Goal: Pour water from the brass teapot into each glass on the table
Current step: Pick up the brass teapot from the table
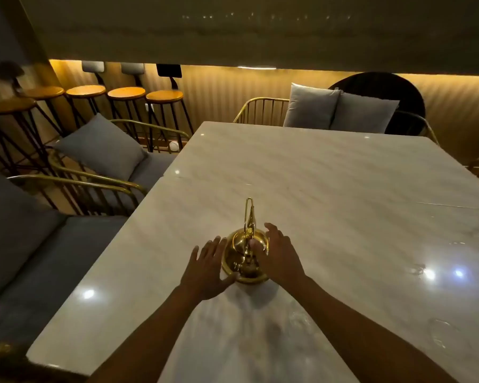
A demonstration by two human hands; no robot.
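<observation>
The brass teapot stands on the white marble table, near its front left, with its thin handle upright. My left hand lies flat against the pot's left side, fingers spread and thumb by the base. On the pot's right side rests my right hand, fingers apart, with the thumb on the lid. Neither hand is closed around the pot. A clear glass shows faintly at the table's right front. Another faint glass outline sits further back; both are hard to make out in the dim light.
Gold wire chairs with grey cushions line the table's left side. Two grey pillows sit on the chair at the far end. A row of round wooden bar stools stands at the back left under a lit counter.
</observation>
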